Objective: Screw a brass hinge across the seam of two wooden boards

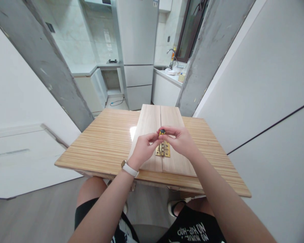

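Observation:
A yellow-and-black screwdriver (162,132) is held almost end-on to me, so mostly its handle end shows. My left hand (147,145), with a white-strapped watch on the wrist, pinches it from the left with thumb and fingers. From the right, my right hand (177,139) closes its thumb and fingers around the same handle. Just below the hands lies a brass hinge (166,150), open flat across the seam of two pale wooden boards (152,164). The hinge's upper part and the screwdriver's tip are hidden behind the fingers.
The boards lie side by side on a wood-grain table (103,141). My knees are below its front edge. Beyond it stand a fridge (139,33) and a counter with a sink and faucet (171,55). Grey pillars (207,64) and white panels flank the table.

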